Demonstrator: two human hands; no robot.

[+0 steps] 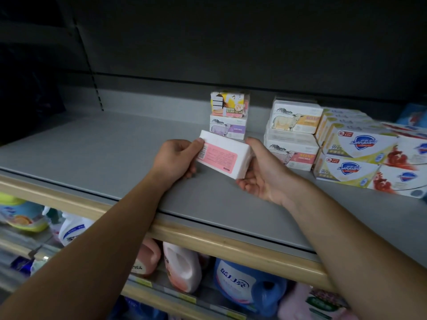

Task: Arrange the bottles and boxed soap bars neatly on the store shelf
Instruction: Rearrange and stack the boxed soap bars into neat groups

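Nearest the camera, below the wooden front rail [208, 241], a lower shelf held laundry bottles: a blue jug [245, 285], a pink and white bottle [182, 266] and a white bottle [71, 227] further left. Both bare forearms reached up and forward over the rail, converging above the grey shelf [104, 153].

The left hand [175, 160] came in from the lower left with its wrist nearly straight, thumb laid on top of the white soap box [224, 157] at its left end and fingers curled beneath it, gripping that end. The right hand [258, 176] was turned palm up, cupping the box's right end, with its fingers tucked under and behind the box and the thumb along the far corner. The box, with a pink label panel facing up, was tilted and held just above the shelf surface, in front of a small stack.

Just behind it stood that stack: a purple sheep box [227, 129] with a yellow-patterned box [227, 104] on top. To the right were stacked sheep-printed soap boxes [293, 135], and beside them, further right, Safeguard packs [362, 155] piled two high. The dark back panel [231, 42] rose behind everything.
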